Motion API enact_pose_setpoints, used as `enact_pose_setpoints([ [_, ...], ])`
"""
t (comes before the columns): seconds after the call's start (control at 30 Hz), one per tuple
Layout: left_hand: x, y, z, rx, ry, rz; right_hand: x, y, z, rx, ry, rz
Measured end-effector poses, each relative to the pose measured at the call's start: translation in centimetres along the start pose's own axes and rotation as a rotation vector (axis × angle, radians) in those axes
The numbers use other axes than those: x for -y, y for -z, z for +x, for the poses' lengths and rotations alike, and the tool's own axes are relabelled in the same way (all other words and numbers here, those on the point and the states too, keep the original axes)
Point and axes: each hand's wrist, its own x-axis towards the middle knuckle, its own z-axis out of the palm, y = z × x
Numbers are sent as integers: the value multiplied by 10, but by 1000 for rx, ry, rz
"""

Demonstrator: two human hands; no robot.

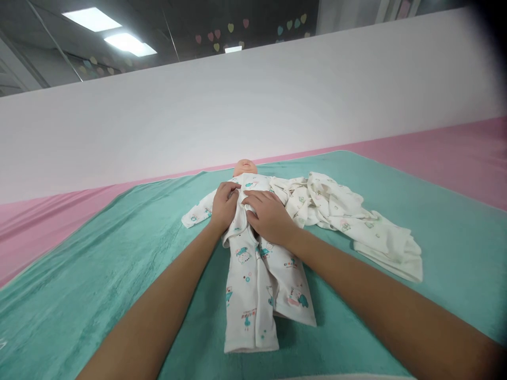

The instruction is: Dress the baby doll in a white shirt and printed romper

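Inside the printed white outfit lies the doll, its head beyond my left hand and right hand, which touch the outfit's front, slightly apart; whether either pinches fabric, I can't tell.

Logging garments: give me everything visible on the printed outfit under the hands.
White printed outfit, soft cotton-looking, with teal and pink figures. One sleeve stretches picture-left; two legs point toward the camera, no feet showing. It lies creased on the teal cloth, a doll's head above its neckline. The left hand and right hand rest on its front; a pale garment lies picture-right.
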Motion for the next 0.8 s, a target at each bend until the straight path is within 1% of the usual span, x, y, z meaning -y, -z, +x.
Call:
enact_pose_setpoints([
  [0.23,3,-1,1,-6,-24,6,-1,-2,1,-5,-1,-12],
  [0.6,7,-3,2,-19,-19,-2,-1,-1,0,-6,-7,-2],
  [0.8,4,-2,1,-10,-14,-1,-1,-1,0,-8,-11,-6],
])
